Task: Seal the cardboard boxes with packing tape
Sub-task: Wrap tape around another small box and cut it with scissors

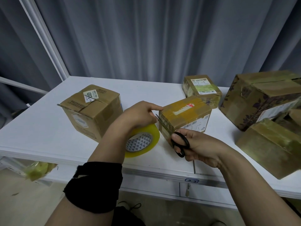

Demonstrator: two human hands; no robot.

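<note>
Risk: my left hand [138, 116] sits right by the blades, so a rushed snip could nick a finger, or the tape roll [143, 142] could tug the strip & peel it off the small box [185, 110], which stands mid-surface [48, 128]. Left hand: lower fingers curled on the roll (as far as I can tell), index tip pressing the box's top corner. Right hand [200, 147]: clenched thru the handles of the black scissors [180, 144], blades against the box's left face
</note>
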